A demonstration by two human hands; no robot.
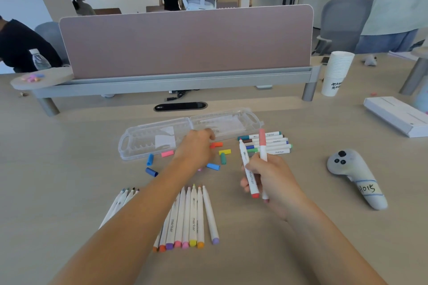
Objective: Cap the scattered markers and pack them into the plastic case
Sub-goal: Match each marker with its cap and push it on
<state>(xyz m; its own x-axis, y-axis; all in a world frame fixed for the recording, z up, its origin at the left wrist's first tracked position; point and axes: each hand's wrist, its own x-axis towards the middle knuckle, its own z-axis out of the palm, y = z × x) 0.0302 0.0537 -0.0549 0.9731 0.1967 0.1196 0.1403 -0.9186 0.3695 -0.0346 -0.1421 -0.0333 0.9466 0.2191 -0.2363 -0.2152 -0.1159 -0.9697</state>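
We have the right hand (268,180) closed around two markers (254,169), both standing nearly upright above the desk (69,169): one with a pink cap on top, the other bare-tipped with a red end. Our left hand (196,146) reaches over the loose caps (216,145), fingers curled down beside the orange one; whether it pinches anything we cannot tell. The case (143,141) lies open flat just beyond that hand, two clear halves side by side, the left half's near edge close to a pink and a blue cap. Capped markers (266,143) sit stacked just right of the case, touching each other. Nearer us, a row of uncapped markers (190,217) lies tips pointing away, partly under our left forearm, with a few more on its far side. There is open desk at left and front right. A grey controller (354,176) rests well right, clear of the hand. A divider (185,44) closes off the far edge, with a cup stack (337,71) at its right end.
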